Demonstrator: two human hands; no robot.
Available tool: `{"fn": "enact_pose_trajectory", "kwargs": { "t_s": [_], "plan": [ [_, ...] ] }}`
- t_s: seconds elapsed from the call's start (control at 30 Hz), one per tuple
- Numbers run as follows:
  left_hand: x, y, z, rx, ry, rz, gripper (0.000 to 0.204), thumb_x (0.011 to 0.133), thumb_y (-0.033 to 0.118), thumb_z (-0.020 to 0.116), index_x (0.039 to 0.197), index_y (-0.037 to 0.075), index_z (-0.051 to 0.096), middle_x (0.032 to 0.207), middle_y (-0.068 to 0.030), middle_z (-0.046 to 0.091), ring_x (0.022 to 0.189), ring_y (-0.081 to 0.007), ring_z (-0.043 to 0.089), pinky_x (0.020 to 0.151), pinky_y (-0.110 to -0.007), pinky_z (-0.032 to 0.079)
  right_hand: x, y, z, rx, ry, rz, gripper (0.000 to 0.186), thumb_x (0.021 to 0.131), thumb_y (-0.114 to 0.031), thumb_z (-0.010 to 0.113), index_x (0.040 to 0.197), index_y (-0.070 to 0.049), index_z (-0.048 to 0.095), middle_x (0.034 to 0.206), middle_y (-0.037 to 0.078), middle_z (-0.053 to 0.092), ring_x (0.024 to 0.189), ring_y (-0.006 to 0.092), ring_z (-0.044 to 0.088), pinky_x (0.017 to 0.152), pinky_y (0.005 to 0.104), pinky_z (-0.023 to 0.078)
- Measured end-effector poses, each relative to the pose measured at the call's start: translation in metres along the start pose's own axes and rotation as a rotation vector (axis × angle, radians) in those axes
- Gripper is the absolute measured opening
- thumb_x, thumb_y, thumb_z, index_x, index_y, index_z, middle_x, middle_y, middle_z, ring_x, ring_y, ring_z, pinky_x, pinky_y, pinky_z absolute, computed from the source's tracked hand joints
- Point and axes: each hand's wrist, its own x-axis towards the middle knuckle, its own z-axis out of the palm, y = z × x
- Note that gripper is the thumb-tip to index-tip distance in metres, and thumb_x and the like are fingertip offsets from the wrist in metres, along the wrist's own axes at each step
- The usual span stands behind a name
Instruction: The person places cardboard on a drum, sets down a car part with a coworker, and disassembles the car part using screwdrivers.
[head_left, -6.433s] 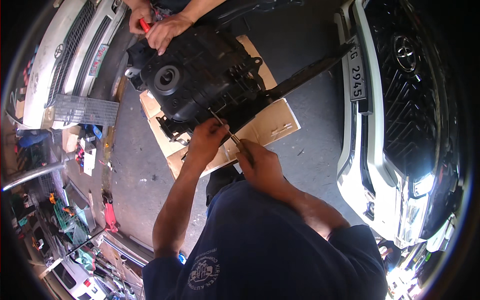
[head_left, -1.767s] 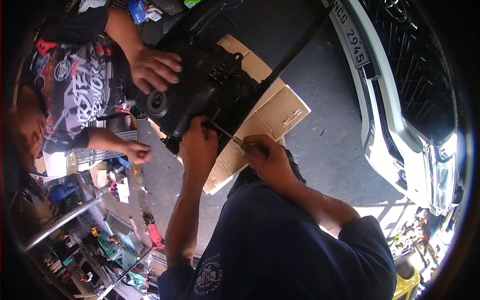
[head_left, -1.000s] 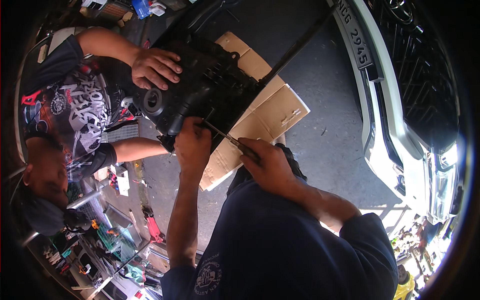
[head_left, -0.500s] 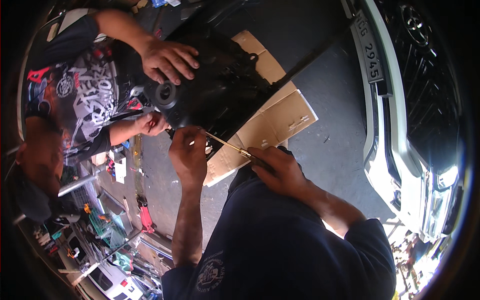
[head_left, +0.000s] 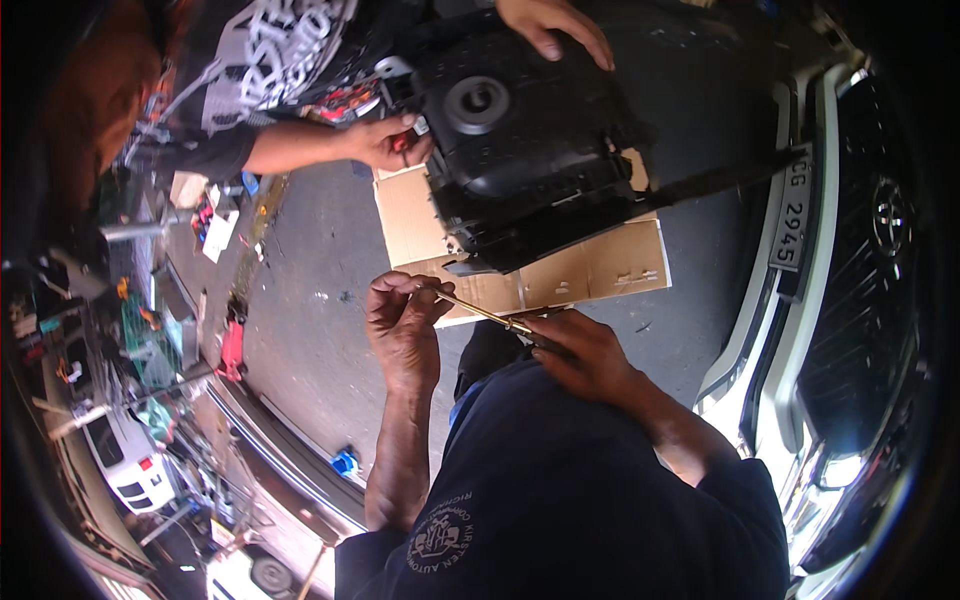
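One screwdriver (head_left: 472,307) is slanting between our right hand (head_left: 583,350), gripping its handle, and our left hand (head_left: 403,328), pinching near its tip, on our side of the black housing (head_left: 545,140). We are probably doing best by steadying both grips together.

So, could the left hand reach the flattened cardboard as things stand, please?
Probably yes: nothing visible blocks the left hand from the flattened cardboard, though the screwdriver ends at that hand's grip.
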Motion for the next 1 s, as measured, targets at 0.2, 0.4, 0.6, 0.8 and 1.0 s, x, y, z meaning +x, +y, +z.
{"fn": "enact_pose_trajectory", "kwargs": {
  "t_s": [0.2, 0.4, 0.6, 0.8, 1.0],
  "plan": [
    [0.023, -0.084, -0.107, 0.075, 0.365, -0.132, 0.02, 0.086, 0.002, 0.063, 0.105, 0.0, 0.058, 0.089, -0.0129, 0.065, 0.084, -0.0231, 0.067, 0.076, -0.034, 0.057, 0.002, 0.043, 0.037, -0.043, -0.301, 0.393, 0.037, 0.085, -0.015, 0.063, 0.122, -0.009, 0.058, 0.112, 0.013, 0.063, 0.104, 0.0319, 0.061, 0.092, 0.0407, 0.047],
    [0.077, -0.201, -0.209, 0.421, 0.343, -0.373, 0.026, 0.082, 0.002, 0.064, 0.107, -0.005, 0.06, 0.09, -0.0137, 0.065, 0.079, -0.0218, 0.067, 0.069, -0.031, 0.057, -0.035, 0.114, 0.061, -0.26, -0.304, 0.54, 0.037, 0.081, -0.017, 0.066, 0.117, -0.008, 0.06, 0.11, 0.016, 0.066, 0.103, 0.0335, 0.062, 0.091, 0.0398, 0.048],
    [0.129, -0.257, -0.219, 0.429, 0.22, -0.393, 0.019, 0.083, 0.009, 0.062, 0.096, -0.006, 0.065, 0.079, -0.0128, 0.066, 0.063, -0.0172, 0.065, 0.055, -0.026, 0.054, -0.056, 0.132, 0.05, -0.343, -0.161, 0.719, 0.035, 0.081, -0.017, 0.067, 0.113, -0.005, 0.062, 0.099, 0.02, 0.068, 0.094, 0.0349, 0.066, 0.083, 0.0415, 0.052],
    [0.119, -0.226, -0.182, 0.524, 0.155, -0.499, 0.029, 0.087, 0.016, 0.063, 0.107, -0.005, 0.065, 0.084, -0.0141, 0.066, 0.058, -0.0168, 0.062, 0.052, -0.029, 0.05, -0.052, 0.152, 0.051, -0.329, 0.139, 0.831, 0.037, 0.081, -0.018, 0.068, 0.115, -0.005, 0.061, 0.099, 0.02, 0.068, 0.093, 0.0335, 0.067, 0.081, 0.039, 0.052],
    [0.074, -0.203, -0.235, 0.316, 0.104, -0.601, 0.03, 0.094, 0.013, 0.052, 0.118, -0.004, 0.055, 0.09, -0.0149, 0.065, 0.07, -0.0214, 0.066, 0.059, -0.029, 0.054, -0.025, 0.173, 0.073, -0.352, 0.224, 0.869, 0.033, 0.084, -0.018, 0.062, 0.116, -0.011, 0.061, 0.102, 0.016, 0.068, 0.1, 0.0359, 0.063, 0.086, 0.0419, 0.05]
  ]
}}
